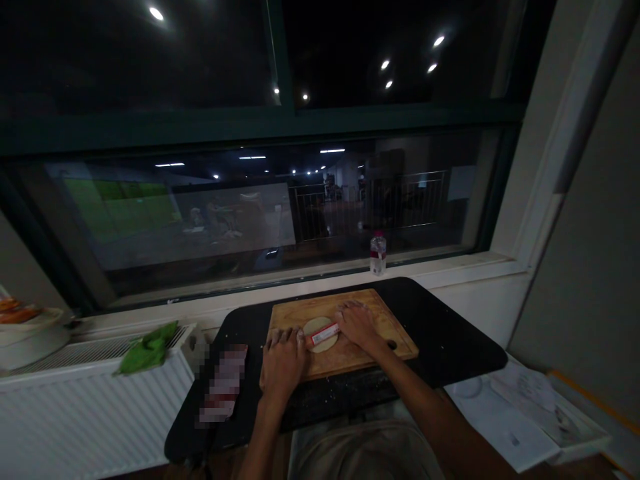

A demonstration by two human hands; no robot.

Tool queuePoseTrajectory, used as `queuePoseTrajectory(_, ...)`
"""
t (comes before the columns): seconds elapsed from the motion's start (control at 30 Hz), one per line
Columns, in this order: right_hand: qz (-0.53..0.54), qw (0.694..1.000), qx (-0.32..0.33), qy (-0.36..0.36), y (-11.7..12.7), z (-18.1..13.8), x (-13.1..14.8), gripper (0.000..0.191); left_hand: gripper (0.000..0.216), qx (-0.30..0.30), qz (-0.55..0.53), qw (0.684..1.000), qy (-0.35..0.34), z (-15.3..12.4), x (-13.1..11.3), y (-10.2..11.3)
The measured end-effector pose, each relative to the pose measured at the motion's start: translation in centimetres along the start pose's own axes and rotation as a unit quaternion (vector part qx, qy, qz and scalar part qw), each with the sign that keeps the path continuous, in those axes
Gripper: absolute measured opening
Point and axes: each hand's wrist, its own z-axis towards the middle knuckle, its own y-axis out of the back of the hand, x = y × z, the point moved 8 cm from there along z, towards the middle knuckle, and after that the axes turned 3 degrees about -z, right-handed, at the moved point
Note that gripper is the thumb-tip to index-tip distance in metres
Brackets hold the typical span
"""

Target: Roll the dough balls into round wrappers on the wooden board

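A wooden cutting board (350,307) lies on a small black table (440,333). On the board sits a flat pale round of dough (316,325). Across it lies a short roller-like stick with a red and white wrap (323,334). My left hand (283,357) rests palm down on the stick's left end, fingers flat. At the stick's right end my right hand (356,323) presses down the same way, fingers stretched over the board.
A small water bottle (378,253) stands on the windowsill behind the table. A green cloth (147,349) lies on the white radiator to the left, beside a white bowl (27,333). Papers (525,407) lie low on the right. A blurred-out object (223,385) lies on the table's left.
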Motion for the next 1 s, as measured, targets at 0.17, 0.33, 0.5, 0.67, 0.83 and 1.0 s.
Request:
queuePoseTrajectory(0.17,-0.009,1.000,0.001,-0.004,-0.3,0.0,-0.1,0.039,0.048,-0.010,0.016,1.000,-0.003,-0.1,-0.3,0.5)
queuePoseTrajectory(0.33,-0.002,1.000,0.004,-0.017,-0.2,-0.1,-0.1,0.039,0.050,-0.005,0.031,0.999,0.007,1.5,0.6,0.1)
queuePoseTrajectory(0.5,-0.007,1.000,-0.006,-0.015,0.4,-0.2,0.3,0.039,0.052,0.030,0.011,0.999,0.038,3.4,1.8,-0.8)
queuePoseTrajectory(0.67,-0.013,1.000,-0.005,-0.022,0.5,-0.2,0.4,0.040,0.052,0.071,0.027,0.997,0.012,5.3,2.1,-1.1)
queuePoseTrajectory(0.83,-0.009,1.000,0.001,-0.029,0.8,-0.3,0.4,0.040,0.050,0.090,0.036,0.995,-0.032,7.1,2.3,-1.8)
queuePoseTrajectory(1.0,-0.008,0.999,0.001,-0.031,0.9,-0.3,0.4,0.040,0.052,0.094,0.042,0.993,-0.054,7.3,2.8,-2.7)
